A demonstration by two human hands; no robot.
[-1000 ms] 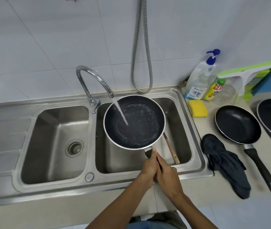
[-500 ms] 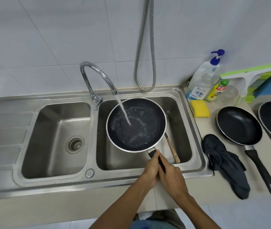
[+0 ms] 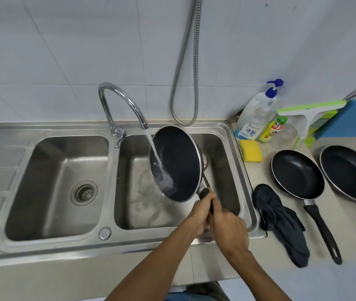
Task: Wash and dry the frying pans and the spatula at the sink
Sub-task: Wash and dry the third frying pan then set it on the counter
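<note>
- L hand (image 3: 198, 213) & R hand (image 3: 230, 227) meet over the front edge of the right basin (image 3: 222, 161); both forearms come up from the bottom of the view and converge.
- L hand sits nearer the pan, fingers (image 3: 205, 202) curled tight round the black handle (image 3: 204, 193). R hand is just behind it, touching it, and also wraps the handle; its fingers are mostly hidden under the back of the hand.
- Steel double sink set in a pale desk (image 3: 346, 246), white tiled wall behind, metal hose (image 3: 185, 83) hanging in a loop.
- Faucet (image 3: 120, 101) is swung over the right basin, w/ water (image 3: 157, 157) running. Left basin (image 3: 59, 183) has a drain strainer (image 3: 84, 193).
- Frying pan (image 3: 179, 164) is held above the right basin, tilted steeply, inside facing left toward the faucet. The stream hits its lower inner face; the pan sits just beyond the L fingertips.
- On the desk right of the sink: second pan (image 3: 297, 173) and third pan (image 3: 350, 172) side by side, dark cloth (image 3: 281, 222) just beside the second pan's handle, yellow sponge (image 3: 250, 154), soap pump bottle (image 3: 255, 114), small yellow bottle (image 3: 272, 129), green squeegee (image 3: 309, 111).
</note>
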